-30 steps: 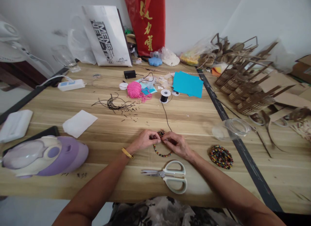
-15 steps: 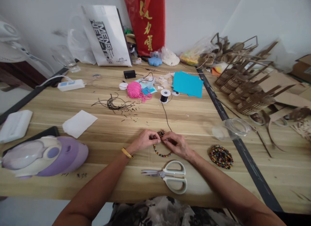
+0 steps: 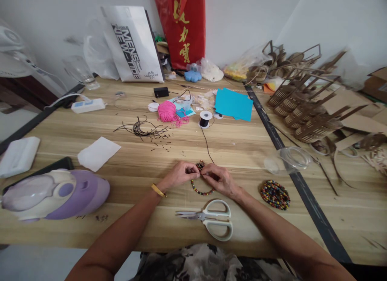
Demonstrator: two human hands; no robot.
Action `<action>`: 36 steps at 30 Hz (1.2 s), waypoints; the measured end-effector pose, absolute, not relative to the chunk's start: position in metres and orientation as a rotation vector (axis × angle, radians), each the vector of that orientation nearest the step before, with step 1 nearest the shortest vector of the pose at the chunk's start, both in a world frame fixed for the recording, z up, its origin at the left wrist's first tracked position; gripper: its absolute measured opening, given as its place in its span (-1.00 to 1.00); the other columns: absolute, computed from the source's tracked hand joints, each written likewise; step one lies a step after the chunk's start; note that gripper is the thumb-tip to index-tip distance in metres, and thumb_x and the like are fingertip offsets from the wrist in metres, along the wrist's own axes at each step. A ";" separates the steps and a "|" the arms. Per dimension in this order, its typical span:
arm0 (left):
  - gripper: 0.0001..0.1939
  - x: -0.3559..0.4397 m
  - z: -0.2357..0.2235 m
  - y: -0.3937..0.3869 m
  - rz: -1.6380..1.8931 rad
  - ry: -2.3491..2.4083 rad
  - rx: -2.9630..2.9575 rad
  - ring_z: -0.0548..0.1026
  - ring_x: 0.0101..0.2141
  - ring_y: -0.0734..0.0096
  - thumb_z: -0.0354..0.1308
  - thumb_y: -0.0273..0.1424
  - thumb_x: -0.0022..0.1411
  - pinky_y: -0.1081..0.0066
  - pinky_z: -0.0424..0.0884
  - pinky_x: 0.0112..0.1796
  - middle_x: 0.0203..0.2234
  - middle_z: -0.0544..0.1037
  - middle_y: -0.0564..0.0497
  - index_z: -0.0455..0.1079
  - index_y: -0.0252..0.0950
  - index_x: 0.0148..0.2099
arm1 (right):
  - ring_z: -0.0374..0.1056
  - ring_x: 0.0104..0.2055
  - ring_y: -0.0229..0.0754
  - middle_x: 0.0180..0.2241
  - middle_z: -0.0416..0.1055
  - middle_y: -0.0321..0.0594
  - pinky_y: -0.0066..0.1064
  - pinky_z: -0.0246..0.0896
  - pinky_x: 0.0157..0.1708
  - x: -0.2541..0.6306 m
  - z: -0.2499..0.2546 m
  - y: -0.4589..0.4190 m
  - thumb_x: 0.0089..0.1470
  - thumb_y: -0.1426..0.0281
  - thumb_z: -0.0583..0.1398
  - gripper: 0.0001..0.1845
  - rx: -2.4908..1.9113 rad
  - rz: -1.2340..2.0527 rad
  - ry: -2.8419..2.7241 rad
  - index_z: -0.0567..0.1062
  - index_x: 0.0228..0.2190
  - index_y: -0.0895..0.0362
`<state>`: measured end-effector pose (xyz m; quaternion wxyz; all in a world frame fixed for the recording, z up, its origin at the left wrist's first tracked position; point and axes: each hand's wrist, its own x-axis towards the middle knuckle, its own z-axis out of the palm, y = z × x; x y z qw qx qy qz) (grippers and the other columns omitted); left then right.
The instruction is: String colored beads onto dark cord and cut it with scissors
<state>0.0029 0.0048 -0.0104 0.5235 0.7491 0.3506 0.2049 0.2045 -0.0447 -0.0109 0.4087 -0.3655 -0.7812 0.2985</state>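
Both my hands meet over the middle of the table, thumbs and fingers pinched close together. My left hand (image 3: 182,173) is closed at the left end of a string of multicoloured beads (image 3: 202,192), which loops down toward me. At its other end my right hand (image 3: 220,179) is closed as well, and its fingers hide part of the strand. More beads show just beyond the fingertips. A black cord (image 3: 207,142) runs from behind my right hand up to a white spool (image 3: 205,119). Scissors (image 3: 208,218) with pale handles lie nearer to me, blades pointing left.
Right of my right arm lies a coiled pile of beads (image 3: 275,194). A purple and white appliance (image 3: 75,194) stands at the left. Farther back are cut black cords (image 3: 142,128), pink yarn (image 3: 167,111) and blue paper (image 3: 234,105); brown baskets (image 3: 314,119) fill the right.
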 end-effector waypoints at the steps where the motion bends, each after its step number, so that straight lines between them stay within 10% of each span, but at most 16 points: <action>1: -0.82 0.003 -0.010 0.005 0.491 0.839 1.792 0.35 -0.50 0.54 0.17 -0.36 0.12 0.55 0.25 -0.45 -0.56 0.47 0.06 0.49 -0.40 -0.37 | 0.39 -0.33 -0.22 -0.32 0.47 -0.12 -0.43 0.30 -0.37 0.204 -0.011 -0.045 0.18 0.42 0.14 -0.88 -0.919 0.754 -1.968 0.48 -0.26 0.15; 36: -0.83 0.004 -0.013 0.006 0.485 0.826 1.745 0.39 -0.47 0.50 0.18 -0.37 0.11 0.53 0.28 -0.42 -0.52 0.51 0.03 0.50 -0.40 -0.34 | 0.33 -0.43 -0.26 -0.38 0.44 -0.17 -0.46 0.25 -0.44 0.203 -0.009 -0.045 0.17 0.37 0.16 -0.88 -0.948 0.764 -1.945 0.48 -0.31 0.15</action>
